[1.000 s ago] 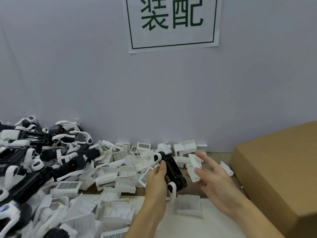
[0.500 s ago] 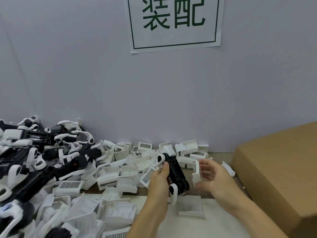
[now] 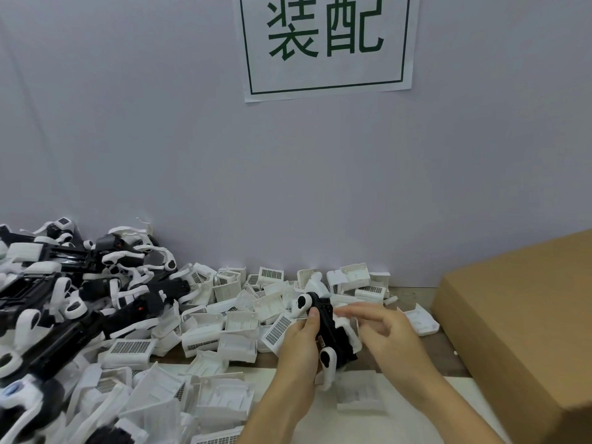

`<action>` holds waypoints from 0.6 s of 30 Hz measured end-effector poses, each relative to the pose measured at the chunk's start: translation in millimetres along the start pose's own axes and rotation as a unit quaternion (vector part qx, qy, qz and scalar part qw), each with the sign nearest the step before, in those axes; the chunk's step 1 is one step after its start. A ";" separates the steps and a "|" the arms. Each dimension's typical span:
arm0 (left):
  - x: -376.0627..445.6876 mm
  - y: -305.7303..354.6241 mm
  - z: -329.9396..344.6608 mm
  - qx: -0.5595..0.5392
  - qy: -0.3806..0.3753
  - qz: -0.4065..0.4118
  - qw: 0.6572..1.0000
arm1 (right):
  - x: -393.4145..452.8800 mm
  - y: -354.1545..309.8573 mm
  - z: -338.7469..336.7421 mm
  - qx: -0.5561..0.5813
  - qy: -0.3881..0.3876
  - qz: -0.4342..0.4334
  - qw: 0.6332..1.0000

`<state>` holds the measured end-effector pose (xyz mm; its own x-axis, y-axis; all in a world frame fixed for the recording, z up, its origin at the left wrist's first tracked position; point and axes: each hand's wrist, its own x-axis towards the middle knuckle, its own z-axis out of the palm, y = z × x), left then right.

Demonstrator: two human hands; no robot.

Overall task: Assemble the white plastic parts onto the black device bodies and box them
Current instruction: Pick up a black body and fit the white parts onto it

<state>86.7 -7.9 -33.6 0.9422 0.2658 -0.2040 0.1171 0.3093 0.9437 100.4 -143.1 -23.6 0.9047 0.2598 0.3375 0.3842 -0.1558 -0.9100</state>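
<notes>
My left hand [image 3: 299, 350] grips a black device body [image 3: 331, 331] with white round end pieces, held tilted above the table's near middle. My right hand [image 3: 389, 338] presses a white plastic part [image 3: 350, 328] against the body's right side; my fingers cover most of that part. A heap of loose white plastic parts [image 3: 237, 318] with grilled faces spreads across the table to the left and behind. Further left lies a pile of black device bodies [image 3: 64, 299] with white fittings.
A closed brown cardboard box [image 3: 525, 322] stands at the right, close to my right wrist. A white sheet [image 3: 358, 421] covers the table's near edge, with one white part [image 3: 360, 394] lying on it. A grey wall with a paper sign [image 3: 326, 43] rises behind.
My right hand has carried the white part leftwards from open air onto the right side of the black body. My left hand has kept its hold on the body, nearly still.
</notes>
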 end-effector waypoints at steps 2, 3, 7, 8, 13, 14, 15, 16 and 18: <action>-0.4 0.4 0.2 0.019 -0.006 0.007 1.000 | 0.9 -1.7 1.5 0.019 0.016 0.005 1.000; -1.0 0.2 0.3 0.027 -0.007 0.012 1.000 | 0.9 -1.2 2.2 0.015 0.031 0.008 0.999; -2.7 0.6 -0.6 0.029 -0.025 0.027 0.999 | 2.2 3.3 0.1 0.046 0.108 0.048 0.992; -2.7 0.6 -0.9 0.033 -0.029 0.031 0.999 | 2.3 3.2 -1.0 0.064 0.126 0.052 0.989; -0.4 -1.3 -0.9 0.044 -0.048 0.039 0.997 | 1.9 3.5 2.9 0.144 0.052 0.036 0.988; 0.5 -1.7 -1.0 0.045 -0.047 0.040 0.997 | 1.4 3.3 6.4 0.132 0.046 0.030 0.990; 1.0 -2.3 -0.9 0.046 -0.048 0.041 0.997 | 1.5 3.0 10.0 0.122 0.057 0.026 0.990; 1.0 -2.9 -0.6 0.048 -0.052 0.044 0.997 | 1.9 3.3 12.5 0.110 0.078 0.023 0.991; 0.0 -4.0 0.4 0.052 -0.059 0.050 0.996 | 2.6 3.8 15.2 0.075 0.111 0.019 0.991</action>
<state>86.4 -9.6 -37.3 0.9805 0.1791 -0.0808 0.0464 0.1887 0.9809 101.5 -128.5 -29.8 0.9425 0.0383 0.3321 0.3327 -0.0129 -0.9429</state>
